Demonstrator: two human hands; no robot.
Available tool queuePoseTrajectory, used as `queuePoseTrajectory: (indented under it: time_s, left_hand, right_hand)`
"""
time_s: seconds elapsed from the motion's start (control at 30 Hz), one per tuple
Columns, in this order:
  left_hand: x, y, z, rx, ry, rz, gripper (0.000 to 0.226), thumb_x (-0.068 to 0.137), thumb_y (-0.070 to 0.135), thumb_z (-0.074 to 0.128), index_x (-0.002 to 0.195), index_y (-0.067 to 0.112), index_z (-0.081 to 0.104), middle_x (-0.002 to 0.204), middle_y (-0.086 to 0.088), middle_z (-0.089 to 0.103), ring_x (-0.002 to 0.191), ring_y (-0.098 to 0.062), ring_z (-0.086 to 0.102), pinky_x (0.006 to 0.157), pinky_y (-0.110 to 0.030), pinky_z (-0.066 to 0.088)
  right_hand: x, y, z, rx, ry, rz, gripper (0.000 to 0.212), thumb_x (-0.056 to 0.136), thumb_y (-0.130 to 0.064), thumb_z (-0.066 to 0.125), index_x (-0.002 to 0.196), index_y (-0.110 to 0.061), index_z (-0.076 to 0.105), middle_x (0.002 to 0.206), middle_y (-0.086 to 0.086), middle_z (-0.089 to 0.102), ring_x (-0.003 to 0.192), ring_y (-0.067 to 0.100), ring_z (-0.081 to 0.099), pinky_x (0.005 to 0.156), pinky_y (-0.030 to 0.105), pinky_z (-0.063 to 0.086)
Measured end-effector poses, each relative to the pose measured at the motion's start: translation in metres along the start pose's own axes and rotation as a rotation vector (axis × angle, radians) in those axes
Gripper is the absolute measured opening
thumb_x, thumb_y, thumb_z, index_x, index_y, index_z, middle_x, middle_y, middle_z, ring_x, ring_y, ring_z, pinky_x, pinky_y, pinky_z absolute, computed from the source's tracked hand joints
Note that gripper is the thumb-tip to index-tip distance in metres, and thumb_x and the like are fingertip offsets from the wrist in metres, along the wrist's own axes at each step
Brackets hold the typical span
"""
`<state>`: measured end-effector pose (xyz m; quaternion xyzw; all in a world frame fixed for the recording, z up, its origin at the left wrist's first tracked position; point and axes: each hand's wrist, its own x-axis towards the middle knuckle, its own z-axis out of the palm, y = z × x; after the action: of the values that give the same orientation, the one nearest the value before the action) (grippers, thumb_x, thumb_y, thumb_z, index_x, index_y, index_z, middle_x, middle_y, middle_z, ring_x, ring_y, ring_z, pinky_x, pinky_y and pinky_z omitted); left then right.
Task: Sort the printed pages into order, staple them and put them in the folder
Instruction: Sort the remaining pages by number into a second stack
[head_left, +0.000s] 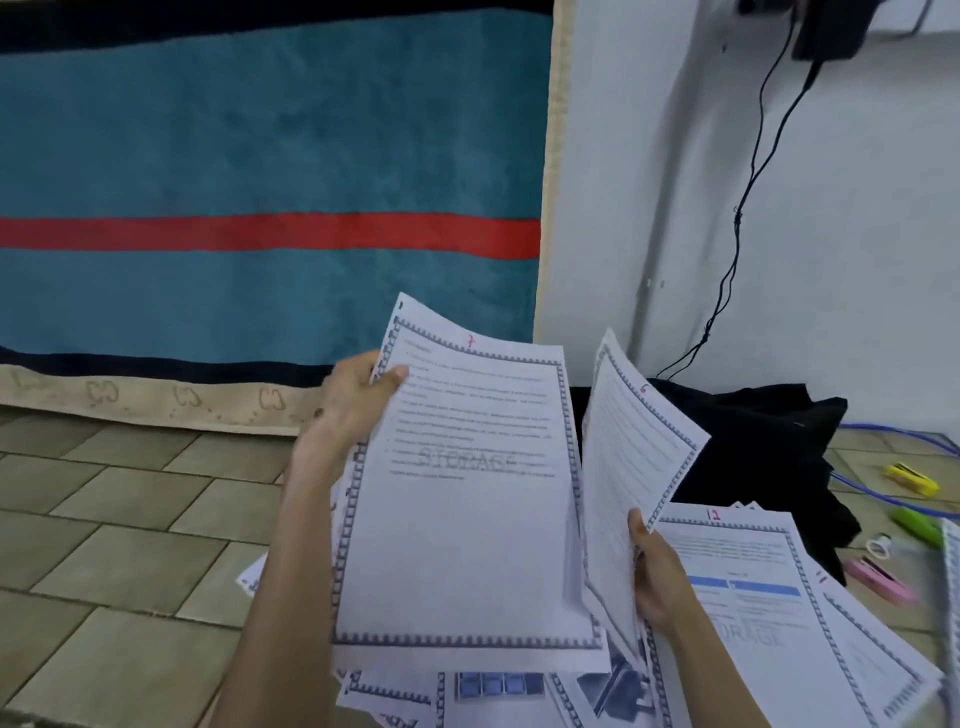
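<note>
Head: left hand (349, 402) grips page 7 (467, 499) edge.

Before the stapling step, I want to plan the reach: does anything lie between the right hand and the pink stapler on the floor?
The right hand grips page 6, so it is occupied. Between it and the pink stapler lies the spread of loose pages topped by page 12; nothing upright blocks the way over them.
</note>
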<state>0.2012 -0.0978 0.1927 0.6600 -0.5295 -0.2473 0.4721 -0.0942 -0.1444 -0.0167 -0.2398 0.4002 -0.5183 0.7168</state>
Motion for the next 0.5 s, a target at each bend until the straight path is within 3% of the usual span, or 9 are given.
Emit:
queuePoseTrajectory:
  time_s: [0.07,0.17,0.23,0.3,0.4,0.43,0.5]
  left_hand:
    - [0.0,-0.014,0.012,-0.059,-0.071,-0.045,0.02,0.096,0.018,0.049,0.108,0.012,0.063,0.107,-0.006,0.067,0.102,-0.026,0.064,0.089,-0.036,0.051]
    - [0.005,-0.037,0.024,0.002,-0.107,-0.099,0.023,0.093,0.035,0.05,0.111,0.028,0.063,0.116,-0.004,0.063,0.107,-0.026,0.06,0.096,-0.044,0.047]
    - [0.009,-0.044,0.032,-0.012,-0.103,-0.11,0.023,0.09,0.039,0.052,0.107,0.033,0.065,0.116,-0.007,0.063,0.107,-0.028,0.06,0.096,-0.049,0.048]
    - [0.006,-0.04,0.04,-0.046,-0.112,-0.103,0.025,0.095,0.028,0.05,0.113,0.019,0.065,0.111,-0.004,0.067,0.101,-0.025,0.064,0.088,-0.04,0.053]
    - [0.002,-0.034,0.057,-0.119,-0.142,-0.09,0.025,0.097,0.02,0.047,0.114,0.01,0.063,0.105,-0.003,0.068,0.093,-0.02,0.065,0.07,-0.022,0.051]
    - [0.0,-0.031,0.062,-0.155,-0.152,-0.099,0.025,0.097,0.02,0.047,0.113,0.009,0.062,0.103,-0.004,0.068,0.092,-0.019,0.065,0.065,-0.019,0.05]
    - [-0.002,-0.032,0.074,-0.242,-0.18,-0.121,0.024,0.097,0.018,0.046,0.114,0.008,0.061,0.103,-0.005,0.068,0.091,-0.018,0.066,0.06,-0.015,0.053]
  right_hand:
    - [-0.003,-0.002,0.006,0.01,-0.048,0.033,0.058,0.081,-0.04,0.053,0.126,-0.002,0.055,0.121,0.019,0.064,0.107,0.031,0.064,0.083,0.041,0.057]
    - [-0.005,-0.01,0.014,0.13,-0.098,0.033,0.056,0.084,-0.044,0.053,0.122,-0.004,0.058,0.107,0.014,0.071,0.091,0.025,0.071,0.07,0.036,0.06]
    - [-0.005,-0.018,0.019,0.155,-0.12,0.018,0.057,0.082,-0.045,0.06,0.123,-0.005,0.056,0.106,0.011,0.071,0.095,0.025,0.07,0.075,0.037,0.059]
    - [-0.006,-0.024,0.025,0.132,-0.197,0.017,0.038,0.089,-0.037,0.051,0.11,-0.008,0.064,0.096,0.006,0.074,0.087,0.021,0.072,0.068,0.033,0.06]
    - [-0.009,-0.031,0.036,-0.008,-0.223,-0.016,0.014,0.085,-0.027,0.064,0.09,-0.018,0.073,0.08,0.001,0.075,0.071,0.012,0.072,0.055,0.024,0.057]
    - [-0.007,-0.032,0.035,-0.052,-0.205,-0.036,0.012,0.089,-0.02,0.06,0.094,-0.016,0.07,0.081,0.004,0.074,0.069,0.011,0.072,0.055,0.023,0.057]
    - [-0.005,-0.033,0.036,-0.066,-0.195,-0.07,0.023,0.091,-0.008,0.053,0.113,-0.007,0.06,0.102,0.015,0.07,0.083,0.021,0.072,0.065,0.033,0.06]
